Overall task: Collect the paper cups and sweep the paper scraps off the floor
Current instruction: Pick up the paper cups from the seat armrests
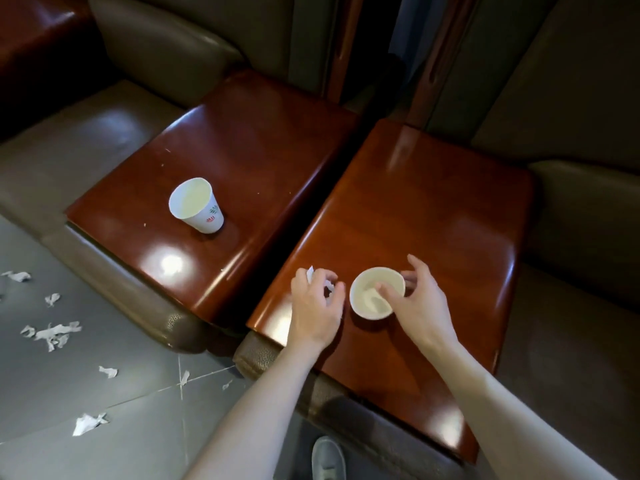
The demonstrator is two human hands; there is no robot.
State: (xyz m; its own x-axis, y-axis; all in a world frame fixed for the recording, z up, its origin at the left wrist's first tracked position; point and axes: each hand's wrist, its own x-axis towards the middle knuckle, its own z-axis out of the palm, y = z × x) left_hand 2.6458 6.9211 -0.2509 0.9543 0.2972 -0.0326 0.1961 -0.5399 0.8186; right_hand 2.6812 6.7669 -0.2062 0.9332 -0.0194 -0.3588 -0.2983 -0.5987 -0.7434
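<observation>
The tabletop at 11 o'clock (249,150) and the tabletop at 3 o'clock (433,209) are finished in reddish wood, varnished to a high gloss and marked by white glare. The paper cup at 9 o'clock (204,218) and the paper cup at 5 o'clock (363,306) are seen as matt white. The upholstery (86,140) is shown as smooth, softly shining leather. Crumpled white paper scraps (52,334) are scattered on the smooth grey tiled floor (121,393). A creased paper scrap (310,274) is held in the left hand (315,306).
</observation>
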